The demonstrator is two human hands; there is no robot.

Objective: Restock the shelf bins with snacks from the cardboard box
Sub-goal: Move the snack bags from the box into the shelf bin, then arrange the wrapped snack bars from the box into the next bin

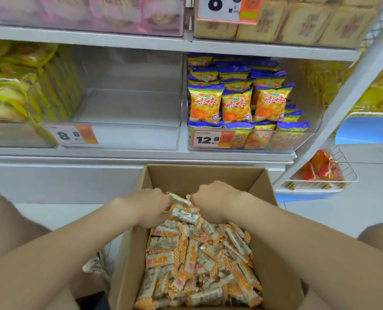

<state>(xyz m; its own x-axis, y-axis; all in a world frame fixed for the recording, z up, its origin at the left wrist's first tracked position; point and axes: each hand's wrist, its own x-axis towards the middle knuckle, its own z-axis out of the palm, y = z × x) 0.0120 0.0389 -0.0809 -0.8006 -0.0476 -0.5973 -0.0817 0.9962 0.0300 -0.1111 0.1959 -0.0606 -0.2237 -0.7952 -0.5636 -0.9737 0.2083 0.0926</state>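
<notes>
An open cardboard box [199, 175] stands on the floor before the shelf, filled with several small orange-and-white wrapped snack bars [197, 260]. Both hands are down in the far half of the box. My left hand [151, 206] and my right hand [215, 198] curl around a heap of bars [184, 214] bunched between them, with the fingers mostly buried in the pile. Straight ahead on the shelf is a clear bin [128, 108] with a bare floor on its right side and yellow packets [52, 90] on its left.
A neighbouring bin [302, 139] to the right holds orange-and-blue chip bags [237, 104] behind a 12.8 price tag. The upper shelf carries pink and tan packets. A wire basket [344, 175] with red snacks hangs low at the right. My knees flank the box.
</notes>
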